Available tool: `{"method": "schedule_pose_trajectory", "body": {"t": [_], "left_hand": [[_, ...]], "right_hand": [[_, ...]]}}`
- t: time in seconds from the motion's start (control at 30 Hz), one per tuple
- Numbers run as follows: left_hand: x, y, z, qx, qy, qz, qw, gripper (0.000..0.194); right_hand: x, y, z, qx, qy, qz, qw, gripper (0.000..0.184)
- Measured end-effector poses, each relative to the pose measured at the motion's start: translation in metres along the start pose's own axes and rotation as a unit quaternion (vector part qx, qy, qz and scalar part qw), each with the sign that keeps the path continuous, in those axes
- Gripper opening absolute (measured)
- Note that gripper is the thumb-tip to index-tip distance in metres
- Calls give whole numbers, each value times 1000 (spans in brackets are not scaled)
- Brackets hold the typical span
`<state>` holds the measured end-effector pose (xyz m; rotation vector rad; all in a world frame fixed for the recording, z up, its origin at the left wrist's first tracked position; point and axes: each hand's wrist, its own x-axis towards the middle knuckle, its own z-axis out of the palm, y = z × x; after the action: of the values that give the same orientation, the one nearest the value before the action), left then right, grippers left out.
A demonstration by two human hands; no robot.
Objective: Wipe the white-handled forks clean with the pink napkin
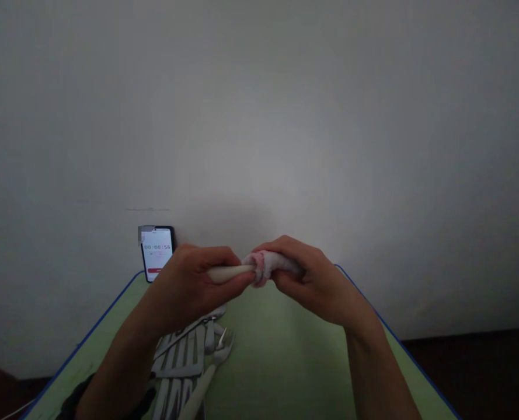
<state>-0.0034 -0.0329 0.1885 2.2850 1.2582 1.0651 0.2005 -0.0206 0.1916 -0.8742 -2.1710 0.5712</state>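
Observation:
My left hand (200,277) is closed around the cream-coloured handle (230,273) of a utensil, held level above the table. Its far end is hidden inside a white and pink cloth (261,267), so I cannot tell what kind of utensil it is. The cloth is bunched around it, gripped by the fingers of my right hand (309,274). Below my left hand lies a pile of cutlery (184,353), with several knives, spoons and a fork. One fork (222,350) has tines pointing away from me.
A phone (157,251) showing a running timer leans upright against the wall (259,146) at the table's back left. The green table (285,367) has a blue edge and meets the wall at the back. My left forearm passes over part of the cutlery.

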Motion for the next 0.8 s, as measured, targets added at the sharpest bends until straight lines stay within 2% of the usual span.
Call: {"method": "schedule_pose_trajectory", "body": {"t": [0.23, 0.47, 0.53, 0.6, 0.7, 0.8], "left_hand": [[0, 1, 4, 42, 31, 36, 998, 24], [1, 4, 7, 82, 55, 68, 993, 24], [2, 4, 8, 96, 76, 60, 991, 25], [2, 4, 10, 97, 104, 40, 989, 27], [3, 6, 14, 66, 128, 6, 989, 30], [4, 8, 17, 34, 120, -14, 992, 31]], "right_hand": [[-1, 3, -1, -9, 12, -2, 1000, 21], [-1, 6, 4, -27, 38, -28, 999, 23], [1, 9, 9, -33, 78, -43, 995, 24], [4, 11, 17, -18, 153, -47, 987, 24], [9, 9, 30, 66, 258, 4, 964, 24], [11, 5, 34, 123, 292, 52, 947, 23]]}}
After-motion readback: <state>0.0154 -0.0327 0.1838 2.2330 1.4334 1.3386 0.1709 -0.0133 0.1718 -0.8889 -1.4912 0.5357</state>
